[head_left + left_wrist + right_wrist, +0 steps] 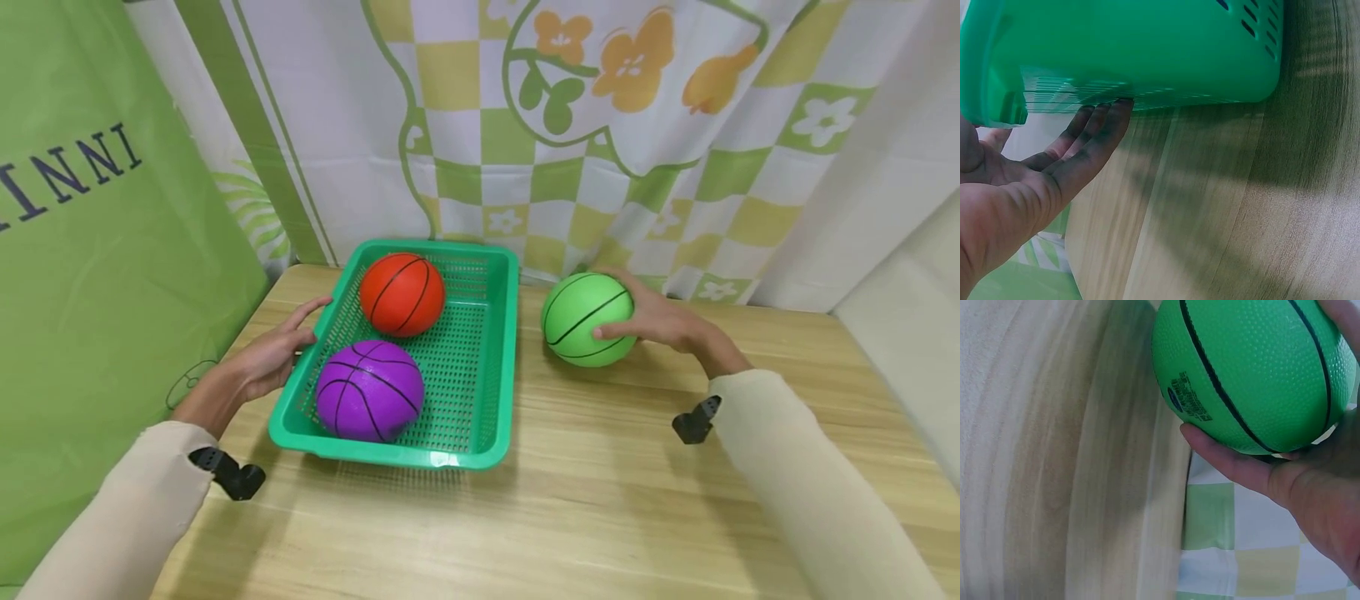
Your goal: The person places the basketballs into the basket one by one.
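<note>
A green plastic basket [504,358] stands on the table with a red toy basketball [402,295] and a purple toy basketball [370,390] inside. My left hand [272,358] is at the basket's left side. In the left wrist view, the nearly straight fingers [1094,147] touch the outer wall below the rim. To the right of the basket, my right hand [654,318] holds a light green toy basketball [587,312]. Its thumb lies across the near side, and the other fingers reach behind the ball, partly hidden. The right wrist view shows small printing on this green ball [1254,369].
The wooden table [600,483] meets a checked, flowered curtain [517,183] along its back edge. A green cloth [97,292] with dark letters hangs at the left, and a pale wall [911,275] is at the right. A thin wire loop [182,383] shows behind my left wrist.
</note>
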{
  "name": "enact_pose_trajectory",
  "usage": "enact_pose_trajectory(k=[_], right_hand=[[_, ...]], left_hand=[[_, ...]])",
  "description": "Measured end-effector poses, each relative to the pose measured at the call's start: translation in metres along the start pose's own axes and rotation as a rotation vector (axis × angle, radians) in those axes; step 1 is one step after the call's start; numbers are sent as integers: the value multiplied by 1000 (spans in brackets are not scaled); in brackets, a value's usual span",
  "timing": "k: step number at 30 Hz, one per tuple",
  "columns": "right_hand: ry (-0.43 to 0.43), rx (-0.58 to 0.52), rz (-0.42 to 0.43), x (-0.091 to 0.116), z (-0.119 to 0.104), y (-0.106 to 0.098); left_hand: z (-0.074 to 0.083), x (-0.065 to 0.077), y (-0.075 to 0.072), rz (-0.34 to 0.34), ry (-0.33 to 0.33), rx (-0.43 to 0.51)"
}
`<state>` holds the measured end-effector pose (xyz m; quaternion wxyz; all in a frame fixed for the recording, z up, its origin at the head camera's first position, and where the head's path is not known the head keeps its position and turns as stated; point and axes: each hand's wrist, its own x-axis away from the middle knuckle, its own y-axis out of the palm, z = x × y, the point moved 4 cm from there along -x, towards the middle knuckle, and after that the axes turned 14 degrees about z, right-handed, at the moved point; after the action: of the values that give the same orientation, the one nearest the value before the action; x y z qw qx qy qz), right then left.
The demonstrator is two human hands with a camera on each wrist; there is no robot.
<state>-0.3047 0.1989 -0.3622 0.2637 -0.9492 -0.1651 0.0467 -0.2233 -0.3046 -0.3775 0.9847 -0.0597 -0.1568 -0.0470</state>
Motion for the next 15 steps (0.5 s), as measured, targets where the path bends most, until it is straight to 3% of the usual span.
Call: enact_pose_trajectory(k=[8,15], right_hand=[[-97,49,30,-3,-21,-3],[-110,53,78,-4,-36,-10]], left_hand=[[-1,1,-3,4,-7,-8],[-1,-1,-1,9,-1,-18]])
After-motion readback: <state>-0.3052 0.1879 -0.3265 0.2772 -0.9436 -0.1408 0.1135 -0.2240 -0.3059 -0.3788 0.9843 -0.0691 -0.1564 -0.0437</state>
